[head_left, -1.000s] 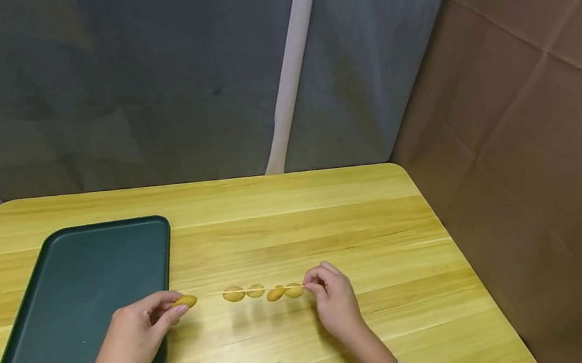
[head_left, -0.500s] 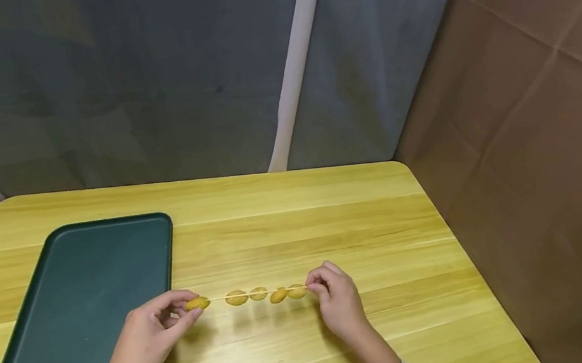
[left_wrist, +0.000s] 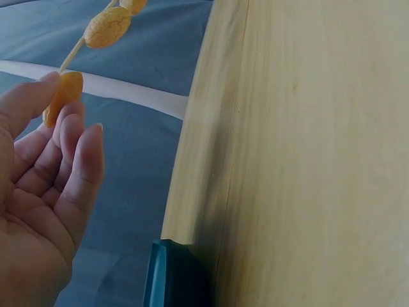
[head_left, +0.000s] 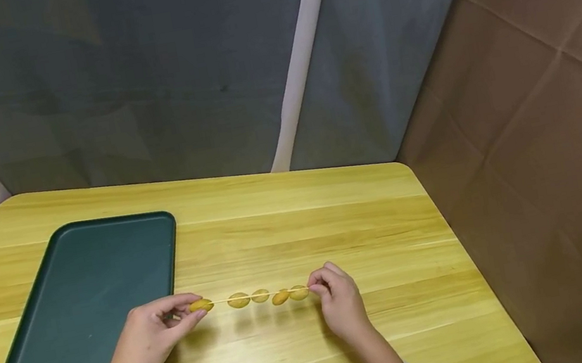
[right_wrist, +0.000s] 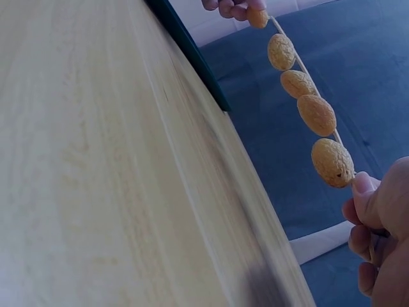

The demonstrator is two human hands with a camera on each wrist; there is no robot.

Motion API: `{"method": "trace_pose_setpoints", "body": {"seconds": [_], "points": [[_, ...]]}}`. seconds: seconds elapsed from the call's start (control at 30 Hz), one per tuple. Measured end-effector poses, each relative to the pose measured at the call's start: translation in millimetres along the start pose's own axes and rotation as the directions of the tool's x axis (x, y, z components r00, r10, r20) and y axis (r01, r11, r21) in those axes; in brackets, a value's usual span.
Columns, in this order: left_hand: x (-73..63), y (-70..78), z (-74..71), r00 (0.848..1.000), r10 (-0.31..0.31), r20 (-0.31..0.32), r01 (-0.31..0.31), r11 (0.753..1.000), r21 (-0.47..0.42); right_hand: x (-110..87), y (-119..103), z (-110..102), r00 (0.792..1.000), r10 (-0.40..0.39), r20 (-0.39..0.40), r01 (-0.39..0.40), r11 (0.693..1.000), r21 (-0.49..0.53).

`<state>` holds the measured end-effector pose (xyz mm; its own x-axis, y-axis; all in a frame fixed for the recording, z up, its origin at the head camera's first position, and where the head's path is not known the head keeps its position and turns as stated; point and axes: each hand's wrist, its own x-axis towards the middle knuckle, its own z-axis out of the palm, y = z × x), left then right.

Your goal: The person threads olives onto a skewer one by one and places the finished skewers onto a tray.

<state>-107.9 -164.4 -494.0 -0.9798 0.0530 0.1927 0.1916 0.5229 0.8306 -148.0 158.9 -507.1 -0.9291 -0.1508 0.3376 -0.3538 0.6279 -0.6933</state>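
Observation:
Thumb and fingers of my left hand (head_left: 146, 337) pinch a golden oval puff (left_wrist: 65, 96), which sits at the left end of a thin pale skewer (head_left: 220, 300). Several more wrinkled oval puffs (right_wrist: 332, 162) are threaded along the skewer. A gap of bare stick separates them from the pinched one. At the other end, my right hand (head_left: 342, 302) grips the skewer just beside the last puff. Both hands hold the skewer level above the wooden table (head_left: 380, 231), and shadows of the puffs fall below it.
A dark green tray (head_left: 102, 264) lies on the left of the table, its near right part behind my left hand. A grey cloth (head_left: 136, 85) hangs along the back, and a brown cloth (head_left: 554, 163) hangs on the right.
My left hand has moved right, bringing its puff from apart from the skewer's tip to meet it. The right hand holds its grip on the other end.

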Motion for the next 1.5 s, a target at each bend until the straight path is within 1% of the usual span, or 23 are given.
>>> {"method": "trace_pose_setpoints", "body": {"seconds": [0.1,0.27,0.43,0.53,0.63,0.73,0.87,1.0,1.17,1.3,1.4,1.5], "points": [[-1.1,-1.5,1.5,1.000,0.027,0.002,-0.027,1.000,-0.016,-0.8,1.7,1.1,1.000,-0.008,-0.004,0.008,1.000,-0.019],[-2.3,-3.9,3.3,0.997,0.072,0.001,-0.072,0.997,-0.028,-3.2,3.2,2.4,0.999,-0.031,-0.022,0.029,0.996,-0.089],[-2.6,-5.9,5.0,0.994,0.112,0.003,-0.112,0.993,-0.036,-3.9,3.4,3.2,0.996,-0.081,-0.045,0.074,0.986,-0.147],[-1.7,-7.2,6.8,0.988,0.151,-0.010,-0.151,0.988,-0.026,-3.6,2.6,3.5,0.991,-0.121,-0.062,0.108,0.978,-0.178],[-0.5,-8.4,8.6,0.979,0.201,-0.031,-0.201,0.980,0.008,-3.0,0.7,3.8,0.986,-0.150,-0.071,0.133,0.969,-0.207],[0.4,-9.5,10.0,0.971,0.237,-0.042,-0.236,0.971,0.041,-2.6,-0.6,4.6,0.985,-0.159,-0.066,0.141,0.964,-0.224],[1.1,-10.4,10.8,0.969,0.245,-0.035,-0.243,0.969,0.053,-2.0,-1.8,5.9,0.989,-0.141,-0.049,0.127,0.965,-0.229],[1.5,-10.6,10.6,0.969,0.248,-0.023,-0.247,0.968,0.043,-1.6,-1.8,7.3,0.992,-0.120,-0.032,0.110,0.969,-0.221],[2.5,-11.8,10.6,0.958,0.285,-0.016,-0.285,0.958,0.028,-0.5,-1.5,8.9,0.994,-0.106,-0.016,0.100,0.970,-0.221],[3.0,-12.9,10.9,0.952,0.306,-0.012,-0.306,0.951,0.033,-0.1,-1.4,9.6,0.994,-0.104,-0.011,0.099,0.969,-0.227],[3.0,-13.2,11.2,0.951,0.308,-0.003,-0.308,0.951,0.036,-0.1,-0.9,10.1,0.995,-0.096,-0.008,0.091,0.969,-0.230],[2.7,-12.9,11.8,0.956,0.293,0.007,-0.294,0.955,0.038,-0.5,-0.9,10.6,0.996,-0.087,-0.004,0.084,0.970,-0.230]]}}
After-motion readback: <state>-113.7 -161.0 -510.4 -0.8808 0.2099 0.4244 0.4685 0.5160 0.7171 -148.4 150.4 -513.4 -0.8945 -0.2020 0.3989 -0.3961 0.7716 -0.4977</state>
